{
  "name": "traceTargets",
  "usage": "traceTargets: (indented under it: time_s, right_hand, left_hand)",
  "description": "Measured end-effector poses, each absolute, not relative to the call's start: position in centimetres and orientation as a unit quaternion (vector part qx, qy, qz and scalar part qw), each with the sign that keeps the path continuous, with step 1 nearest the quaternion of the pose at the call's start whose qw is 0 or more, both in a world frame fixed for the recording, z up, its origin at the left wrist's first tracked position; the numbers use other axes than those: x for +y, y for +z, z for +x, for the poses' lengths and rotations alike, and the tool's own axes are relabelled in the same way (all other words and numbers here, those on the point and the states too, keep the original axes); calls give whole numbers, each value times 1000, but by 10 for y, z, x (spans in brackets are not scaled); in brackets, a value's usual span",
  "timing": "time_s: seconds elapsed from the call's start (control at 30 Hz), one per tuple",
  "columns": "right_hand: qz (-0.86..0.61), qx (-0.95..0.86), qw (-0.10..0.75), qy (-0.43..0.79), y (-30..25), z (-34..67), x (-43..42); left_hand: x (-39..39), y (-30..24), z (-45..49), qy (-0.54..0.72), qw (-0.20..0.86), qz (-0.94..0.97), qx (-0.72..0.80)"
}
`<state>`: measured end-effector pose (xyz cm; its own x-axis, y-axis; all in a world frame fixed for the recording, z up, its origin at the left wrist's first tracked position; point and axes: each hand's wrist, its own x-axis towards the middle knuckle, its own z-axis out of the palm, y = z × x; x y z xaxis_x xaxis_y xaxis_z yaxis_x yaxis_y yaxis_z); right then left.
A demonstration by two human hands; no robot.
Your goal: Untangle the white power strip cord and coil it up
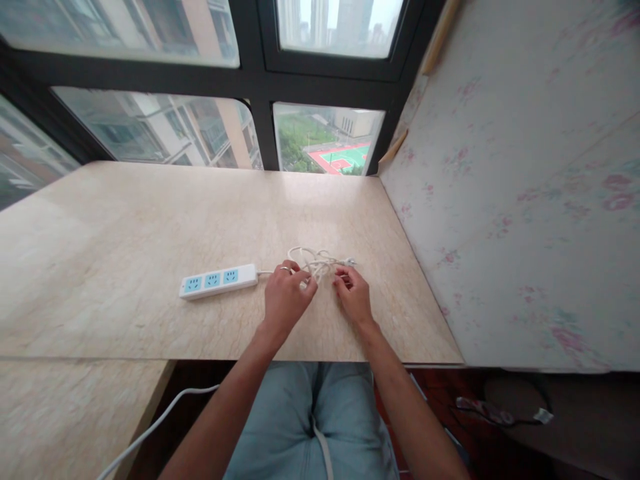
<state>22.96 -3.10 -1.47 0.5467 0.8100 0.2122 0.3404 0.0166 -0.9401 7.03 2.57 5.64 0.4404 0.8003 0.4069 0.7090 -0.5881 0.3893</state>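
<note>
A white power strip point(219, 281) with three blue socket panels lies on the stone-patterned ledge, left of both hands. From its right end a white power cord point(320, 257) runs behind my left hand into a loose tangle of loops. My left hand point(289, 292), with a ring on one finger, is closed on the near left part of the tangle. On the tangle's right side my right hand point(356, 295) has its fingers curled together at the cord; its grip is partly hidden. The cord's plug point(350, 262) rests just beyond the right fingertips.
Dark-framed windows point(265, 87) stand behind the ledge point(150, 220). A floral-papered wall point(525, 200) borders it on the right. The ledge's front edge is close to my lap. A white cable point(165, 410) hangs at lower left, and dark floor shows below right.
</note>
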Motion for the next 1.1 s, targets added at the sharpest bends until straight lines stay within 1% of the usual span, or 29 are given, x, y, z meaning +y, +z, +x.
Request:
traceTargets:
  time_s: [0.1, 0.17, 0.23, 0.33, 0.47, 0.6, 0.73, 0.87, 1.0, 1.03, 1.1]
  right_hand:
    - [-692, -381, 590, 170, -17, 231, -31]
    - [-704, -339, 610, 136, -18, 233, -29]
    - [-702, -322, 622, 131, -19, 234, -28]
    - [-669, -349, 629, 188, -19, 235, -25]
    - [-621, -361, 646, 259, -22, 233, -19]
    - [-581, -371, 661, 297, -26, 226, -6]
    - [-577, -378, 664, 290, -25, 217, 8]
    - [-594, -393, 658, 245, -20, 210, 9]
    - [-588, -434, 663, 161, -12, 206, 2]
    - [-589, -446, 660, 137, -10, 205, -1]
    - [-592, -467, 649, 102, -6, 202, -4]
  left_hand:
    - [38, 56, 59, 276, 134, 832, 463]
    - [46, 54, 52, 281, 189, 824, 455]
    - [52, 50, 44, 287, 243, 818, 435]
    - [56, 40, 32, 296, 297, 809, 412]
    - [52, 22, 18, 313, 337, 789, 407]
    - [46, 12, 14, 353, 338, 773, 405]
    - [45, 10, 16, 376, 342, 759, 407]
    - [45, 10, 15, 384, 361, 744, 412]
    - [42, 18, 18, 359, 400, 717, 443]
    - [41, 22, 19, 365, 393, 712, 453]
    - [38, 33, 24, 396, 337, 715, 467]
